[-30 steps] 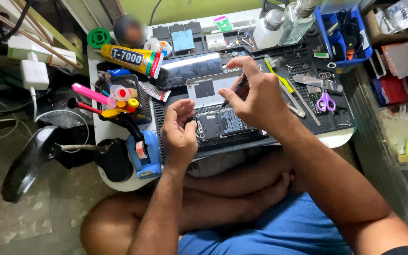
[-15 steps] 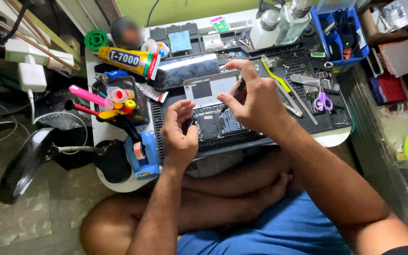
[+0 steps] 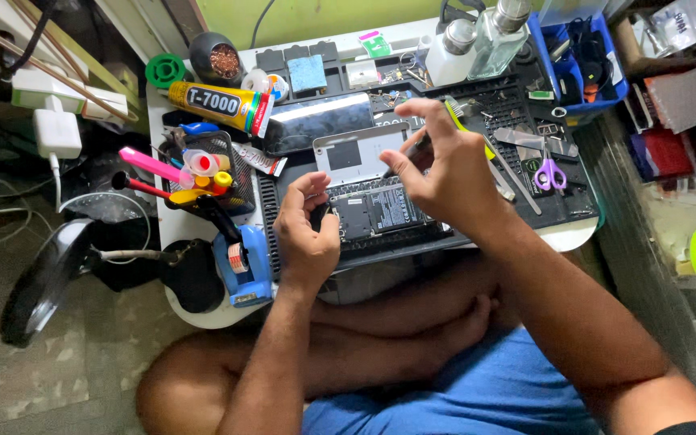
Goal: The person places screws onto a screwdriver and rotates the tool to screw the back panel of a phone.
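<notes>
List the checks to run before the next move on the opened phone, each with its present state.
1. Left hand braces the opened phone at its left edge: ok.
2. Right hand grips a thin dark tool: ok.
3. Tool tip on the phone: cannot tell, fingers hide it.
4. Phone lies flat on the black work mat: ok.
5. Detached screen panel lies apart from the phone: ok.
6. Tweezers close by the right hand: ok.

white table (image 3: 203,318), black work mat (image 3: 573,211)
</notes>
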